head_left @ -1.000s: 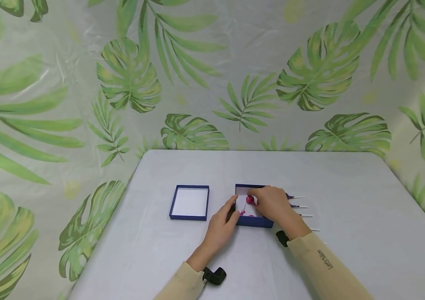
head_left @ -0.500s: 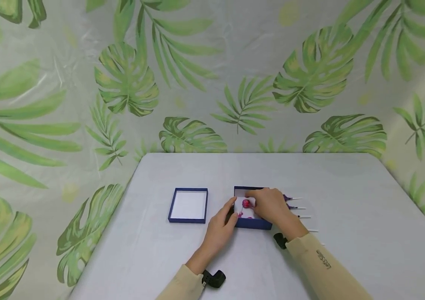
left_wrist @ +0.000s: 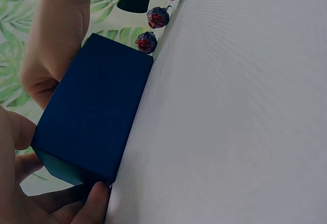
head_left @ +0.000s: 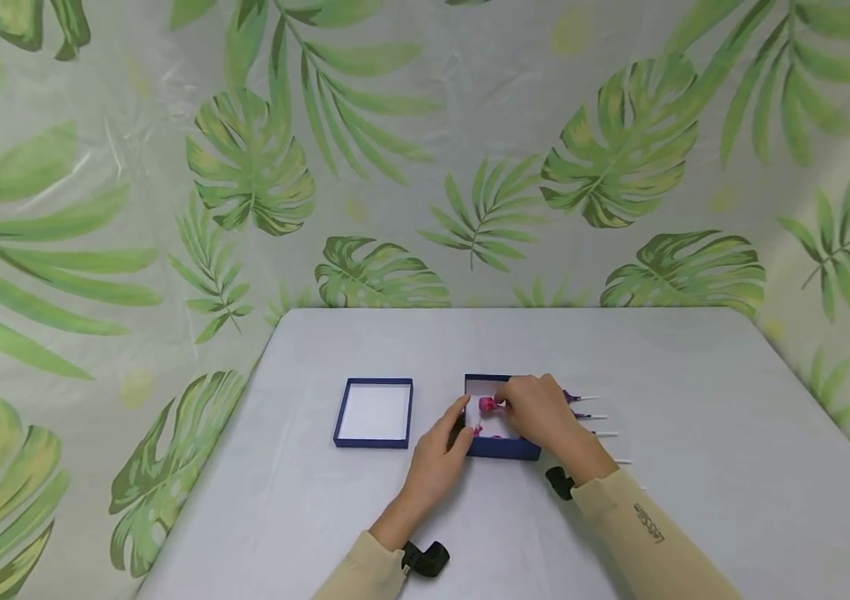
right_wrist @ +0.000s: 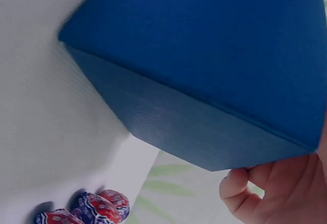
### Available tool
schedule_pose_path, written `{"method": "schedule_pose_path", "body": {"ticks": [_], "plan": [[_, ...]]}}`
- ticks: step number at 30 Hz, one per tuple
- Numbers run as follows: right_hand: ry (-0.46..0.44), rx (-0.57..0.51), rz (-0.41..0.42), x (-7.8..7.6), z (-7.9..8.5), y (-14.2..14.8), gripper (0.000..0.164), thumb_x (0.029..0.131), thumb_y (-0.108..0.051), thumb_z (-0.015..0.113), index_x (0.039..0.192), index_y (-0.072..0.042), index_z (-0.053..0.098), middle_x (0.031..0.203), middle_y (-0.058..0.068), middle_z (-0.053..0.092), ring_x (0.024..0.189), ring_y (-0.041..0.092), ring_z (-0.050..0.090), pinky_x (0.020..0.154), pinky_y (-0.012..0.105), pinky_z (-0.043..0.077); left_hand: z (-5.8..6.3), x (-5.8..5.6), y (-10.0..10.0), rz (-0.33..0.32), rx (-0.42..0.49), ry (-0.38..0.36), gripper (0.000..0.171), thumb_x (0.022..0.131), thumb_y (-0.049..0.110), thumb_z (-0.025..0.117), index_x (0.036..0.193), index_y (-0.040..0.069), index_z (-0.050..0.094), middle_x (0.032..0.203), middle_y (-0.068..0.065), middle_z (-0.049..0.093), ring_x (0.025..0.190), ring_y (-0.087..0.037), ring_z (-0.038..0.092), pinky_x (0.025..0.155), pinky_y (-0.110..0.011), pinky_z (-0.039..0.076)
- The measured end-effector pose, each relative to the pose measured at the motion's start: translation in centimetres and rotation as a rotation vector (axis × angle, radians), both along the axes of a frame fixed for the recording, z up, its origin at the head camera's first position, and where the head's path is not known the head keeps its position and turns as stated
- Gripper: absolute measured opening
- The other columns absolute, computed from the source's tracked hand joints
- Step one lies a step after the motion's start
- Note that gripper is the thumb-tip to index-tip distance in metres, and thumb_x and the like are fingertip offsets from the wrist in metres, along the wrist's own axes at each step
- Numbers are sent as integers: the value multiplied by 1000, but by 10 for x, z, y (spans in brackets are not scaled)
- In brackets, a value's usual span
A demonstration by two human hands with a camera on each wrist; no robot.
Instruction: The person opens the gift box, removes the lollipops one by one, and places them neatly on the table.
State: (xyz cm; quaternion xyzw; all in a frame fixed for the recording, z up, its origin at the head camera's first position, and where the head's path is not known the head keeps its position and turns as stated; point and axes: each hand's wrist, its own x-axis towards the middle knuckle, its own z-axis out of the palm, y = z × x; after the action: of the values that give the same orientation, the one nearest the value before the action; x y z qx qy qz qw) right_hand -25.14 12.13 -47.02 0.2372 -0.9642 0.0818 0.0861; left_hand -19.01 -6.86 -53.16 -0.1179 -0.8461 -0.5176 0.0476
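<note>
Pink lollipop (head_left: pixel 487 405), one of several sweets here, is sitting within the walls of the blue box (head_left: pixel 502 450), toward its left side, and the right hand (head_left: pixel 542 415) is pinching it just beside its round head. That grip is leaving the head bare of fingers, probably so its position is showing plainly. Whether it is touching the bottom, I cannot tell.

The left hand (head_left: pixel 436 458) is gripping the box's left side, thumb near the front corner and fingers along the wall, presumably because such a light-looking box would be sliding whenever the other hand is nudging it. More pink bits (head_left: pixel 478 430) are showing by the front wall, which is hiding most of them.

Just right of the box, wrapped lollipops (right_wrist: pixel 97 208) are lying in a row on the desk (head_left: pixel 695 392), their white sticks (head_left: pixel 605 434) pointing rightward; this layout is seemingly putting each one within easy reach of the right hand. The shallow blue lid (head_left: pixel 374 411) is lying apart on the left, its white inside facing up, likely so that the box's opening is standing uncovered. A leaf-patterned sheet (head_left: pixel 485 217) is hanging behind.
</note>
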Motion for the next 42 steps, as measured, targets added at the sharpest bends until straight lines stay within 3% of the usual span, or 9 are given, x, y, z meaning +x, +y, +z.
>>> {"method": "schedule_pose_path", "body": {"ticks": [15,26,38,42], "plan": [[-73,-87,-12,6,18,6,10,87,-2,77,91,-11,79,83,-1,64,80,21,60,74,37,57,0,2,0,11,-1,-2,50,106,26,51,155,29,42,154,6,43,142,-14,38,116,-41,34],[15,-127,51,10,34,20,8,89,-1,75,91,-9,77,84,1,63,81,23,58,73,38,57,-1,2,0,1,0,-1,50,106,26,50,155,30,41,155,6,41,142,-14,37,116,-42,34],[46,-139,60,8,44,36,7,89,-3,75,91,-9,77,86,1,64,81,23,57,73,39,56,-1,2,0,-2,-10,23,51,106,34,49,156,30,40,156,4,41,142,-16,38,116,-42,34],[33,-139,53,7,49,43,8,90,-3,74,93,-10,77,86,1,64,81,23,56,72,38,55,1,2,1,2,-10,35,51,106,29,51,155,33,40,155,2,42,142,-18,38,116,-43,34]]}}
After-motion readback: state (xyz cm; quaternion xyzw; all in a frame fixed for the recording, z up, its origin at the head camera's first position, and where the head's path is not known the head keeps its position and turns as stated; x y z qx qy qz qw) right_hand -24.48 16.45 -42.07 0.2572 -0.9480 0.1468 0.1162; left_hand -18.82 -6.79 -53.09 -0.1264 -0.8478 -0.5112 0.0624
